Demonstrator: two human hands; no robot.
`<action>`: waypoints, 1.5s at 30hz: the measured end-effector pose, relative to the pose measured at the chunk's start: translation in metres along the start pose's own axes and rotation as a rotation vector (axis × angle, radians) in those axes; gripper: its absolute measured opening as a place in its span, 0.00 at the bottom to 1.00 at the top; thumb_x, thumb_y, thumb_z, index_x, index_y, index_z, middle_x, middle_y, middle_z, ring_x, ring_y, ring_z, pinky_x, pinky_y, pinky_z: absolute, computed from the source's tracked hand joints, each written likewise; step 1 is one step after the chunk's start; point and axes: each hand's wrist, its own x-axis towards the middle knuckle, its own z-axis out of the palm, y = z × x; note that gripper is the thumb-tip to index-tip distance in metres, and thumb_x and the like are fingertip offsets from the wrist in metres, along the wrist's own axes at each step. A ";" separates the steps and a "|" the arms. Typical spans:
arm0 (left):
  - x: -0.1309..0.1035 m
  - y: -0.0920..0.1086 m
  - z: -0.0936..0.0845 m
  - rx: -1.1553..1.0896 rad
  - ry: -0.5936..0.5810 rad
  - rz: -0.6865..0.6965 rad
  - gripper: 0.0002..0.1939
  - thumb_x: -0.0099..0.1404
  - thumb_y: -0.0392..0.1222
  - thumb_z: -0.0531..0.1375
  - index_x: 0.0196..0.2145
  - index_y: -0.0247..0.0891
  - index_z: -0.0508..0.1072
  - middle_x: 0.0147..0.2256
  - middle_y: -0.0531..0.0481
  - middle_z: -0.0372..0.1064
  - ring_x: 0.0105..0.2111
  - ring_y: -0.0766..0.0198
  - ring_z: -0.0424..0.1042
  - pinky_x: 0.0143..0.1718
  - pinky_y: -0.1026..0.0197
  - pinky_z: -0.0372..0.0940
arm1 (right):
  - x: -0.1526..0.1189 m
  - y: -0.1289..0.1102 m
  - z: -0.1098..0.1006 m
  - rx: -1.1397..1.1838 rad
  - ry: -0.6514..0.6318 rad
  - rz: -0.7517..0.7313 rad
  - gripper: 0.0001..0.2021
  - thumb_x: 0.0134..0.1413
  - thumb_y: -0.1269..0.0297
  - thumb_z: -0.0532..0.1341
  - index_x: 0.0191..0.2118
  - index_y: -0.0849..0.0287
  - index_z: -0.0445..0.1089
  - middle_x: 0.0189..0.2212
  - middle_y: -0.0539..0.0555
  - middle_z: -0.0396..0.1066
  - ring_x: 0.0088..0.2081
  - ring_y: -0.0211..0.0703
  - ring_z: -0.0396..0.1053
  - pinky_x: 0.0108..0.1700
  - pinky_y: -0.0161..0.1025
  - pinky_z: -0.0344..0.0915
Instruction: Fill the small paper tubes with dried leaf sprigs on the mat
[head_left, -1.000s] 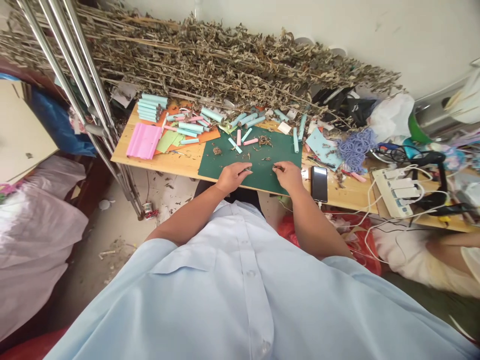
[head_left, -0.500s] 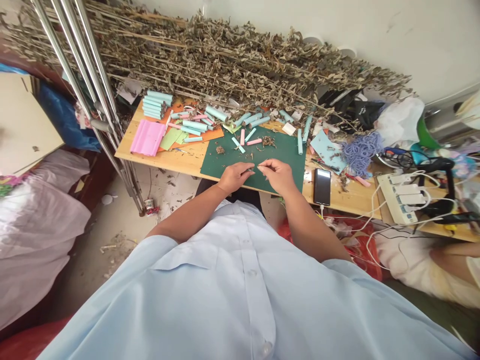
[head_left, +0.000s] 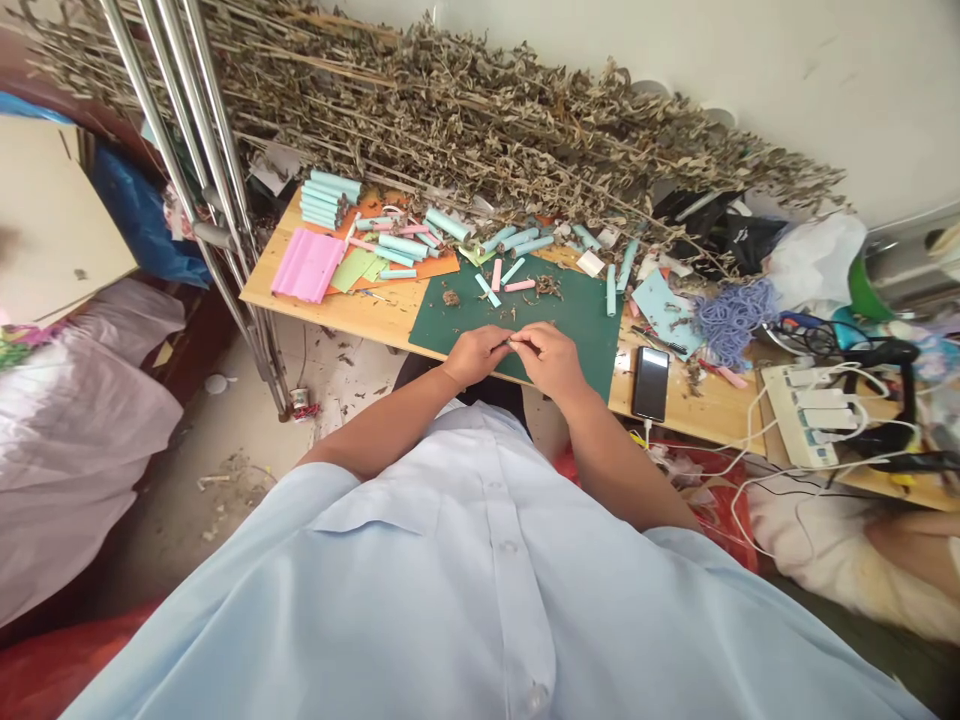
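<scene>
Over the near edge of a green mat, my left hand is closed on a small dark item too tiny to name. My right hand pinches at the same spot, its fingertips meeting those of the left. Just beyond the hands on the mat lie short pink rolls, short light blue rolls and a brown clump of dried leaf. A bigger leaf clump is at the right of these.
Dried leafy stalks span the back. Stacked blue rolls and pink paper are at the left. To the right lie a phone, purple yarn and a power strip. Metal poles stand at left.
My right hand has moved left, and its fingertips now meet my left hand's, closing the small gap between them. The whole view has shifted slightly.
</scene>
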 end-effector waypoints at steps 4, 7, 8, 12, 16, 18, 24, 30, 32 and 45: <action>0.000 -0.001 0.001 0.006 -0.001 0.017 0.14 0.76 0.44 0.57 0.51 0.38 0.79 0.46 0.43 0.80 0.47 0.58 0.79 0.51 0.58 0.71 | -0.001 -0.001 -0.002 -0.041 -0.033 -0.013 0.07 0.64 0.64 0.60 0.37 0.54 0.76 0.40 0.56 0.78 0.45 0.47 0.74 0.52 0.45 0.71; 0.000 -0.002 0.001 0.012 0.004 0.031 0.15 0.76 0.46 0.57 0.50 0.37 0.80 0.45 0.42 0.80 0.46 0.58 0.79 0.50 0.58 0.72 | 0.004 -0.003 -0.002 -0.053 -0.069 0.119 0.05 0.60 0.65 0.61 0.35 0.55 0.75 0.36 0.54 0.78 0.41 0.47 0.74 0.50 0.46 0.71; 0.000 -0.002 0.001 0.011 0.007 0.034 0.15 0.77 0.47 0.57 0.50 0.37 0.80 0.45 0.42 0.80 0.46 0.58 0.79 0.50 0.57 0.72 | 0.007 -0.004 -0.002 -0.043 -0.077 0.193 0.03 0.58 0.65 0.63 0.34 0.55 0.74 0.34 0.53 0.77 0.39 0.46 0.74 0.48 0.46 0.71; 0.000 -0.002 0.000 -0.003 0.005 0.037 0.17 0.77 0.49 0.57 0.52 0.37 0.79 0.46 0.41 0.80 0.47 0.58 0.79 0.51 0.58 0.72 | 0.020 -0.006 -0.003 0.164 -0.114 0.520 0.07 0.49 0.65 0.69 0.35 0.56 0.72 0.27 0.49 0.74 0.29 0.42 0.72 0.35 0.41 0.73; 0.000 -0.001 0.000 0.008 0.003 0.052 0.17 0.77 0.50 0.57 0.51 0.37 0.80 0.44 0.41 0.80 0.45 0.58 0.79 0.49 0.58 0.72 | 0.032 -0.008 -0.009 0.350 -0.175 0.715 0.13 0.43 0.68 0.74 0.33 0.58 0.71 0.22 0.48 0.73 0.24 0.39 0.70 0.26 0.36 0.71; 0.000 -0.002 0.002 0.017 0.004 0.052 0.18 0.77 0.50 0.56 0.51 0.37 0.79 0.44 0.41 0.80 0.45 0.58 0.79 0.49 0.58 0.72 | 0.035 -0.010 -0.011 0.370 -0.178 0.741 0.14 0.41 0.69 0.75 0.32 0.59 0.71 0.21 0.48 0.72 0.23 0.38 0.70 0.25 0.35 0.71; -0.002 -0.006 0.005 0.019 0.043 0.067 0.19 0.77 0.50 0.56 0.53 0.36 0.78 0.45 0.39 0.80 0.46 0.57 0.80 0.49 0.56 0.74 | 0.030 -0.015 -0.013 0.408 -0.137 0.677 0.15 0.42 0.70 0.75 0.35 0.59 0.71 0.23 0.49 0.75 0.26 0.41 0.75 0.29 0.37 0.75; -0.002 -0.007 0.005 0.033 0.035 0.057 0.18 0.77 0.50 0.56 0.52 0.36 0.79 0.46 0.40 0.80 0.46 0.58 0.79 0.50 0.56 0.74 | 0.025 -0.013 -0.012 0.322 -0.141 0.650 0.11 0.47 0.70 0.67 0.38 0.57 0.69 0.25 0.49 0.76 0.27 0.43 0.76 0.33 0.39 0.74; -0.002 -0.006 0.004 0.030 0.026 0.053 0.17 0.77 0.50 0.56 0.52 0.36 0.79 0.46 0.40 0.80 0.47 0.58 0.79 0.51 0.56 0.73 | 0.025 -0.015 -0.011 0.185 -0.139 0.595 0.12 0.47 0.71 0.65 0.40 0.55 0.69 0.27 0.48 0.76 0.28 0.43 0.75 0.35 0.40 0.72; 0.000 0.001 0.000 0.011 -0.002 0.038 0.16 0.77 0.47 0.56 0.51 0.37 0.79 0.46 0.40 0.80 0.47 0.57 0.79 0.51 0.56 0.73 | 0.031 -0.028 -0.013 -0.096 -0.168 0.453 0.20 0.46 0.71 0.62 0.48 0.54 0.70 0.29 0.48 0.78 0.34 0.47 0.75 0.40 0.42 0.68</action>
